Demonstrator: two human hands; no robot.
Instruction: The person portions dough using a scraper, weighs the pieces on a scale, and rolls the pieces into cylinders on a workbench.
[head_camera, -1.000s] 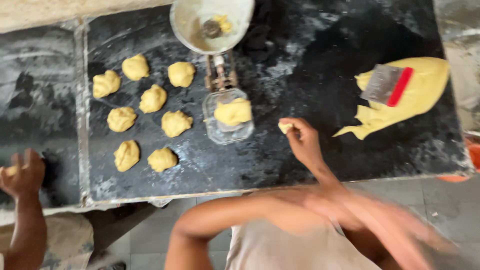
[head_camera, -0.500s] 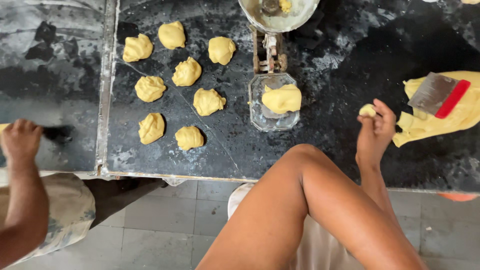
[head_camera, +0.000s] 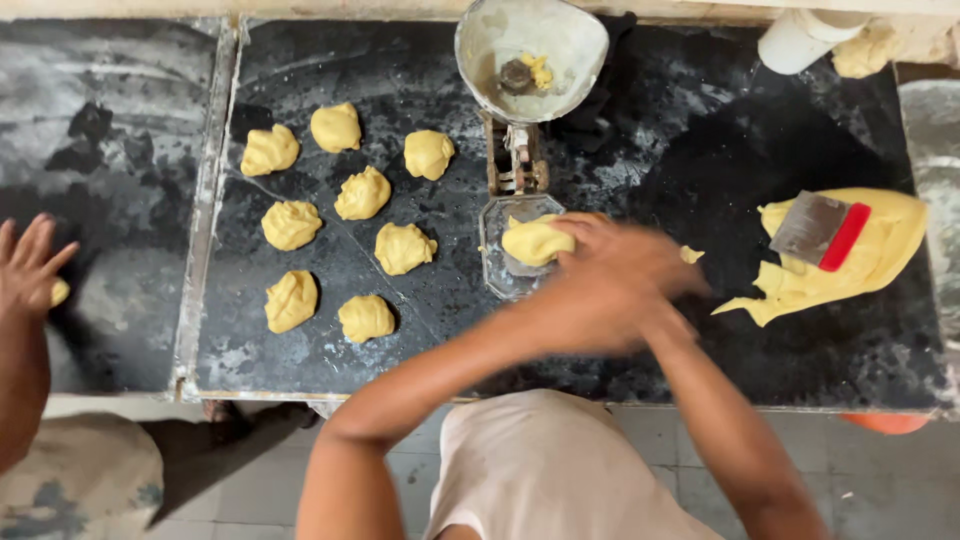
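My left hand (head_camera: 590, 265) and my right hand (head_camera: 655, 290) meet over the black worktop (head_camera: 640, 150), blurred by motion and overlapping. Fingertips touch a yellow dough lump (head_camera: 530, 242) lying on the glass tray of a small balance scale (head_camera: 515, 165). A small dough bit (head_camera: 690, 255) shows at the right edge of my hands. The blur hides which hand grips what. Left of the scale lie several rough dough portions (head_camera: 363, 193) in loose rows.
A big flattened dough slab (head_camera: 880, 250) with a metal scraper with a red handle (head_camera: 822, 230) on it lies at right. The scale's metal bowl (head_camera: 560, 45) holds a weight. Another person's hand (head_camera: 28, 268) rests at far left by a dough ball (head_camera: 60, 292).
My right hand has moved left from the slab side to the scale with its small dough piece. My left arm has swung in to the scale. The other person's hand has spread flat.
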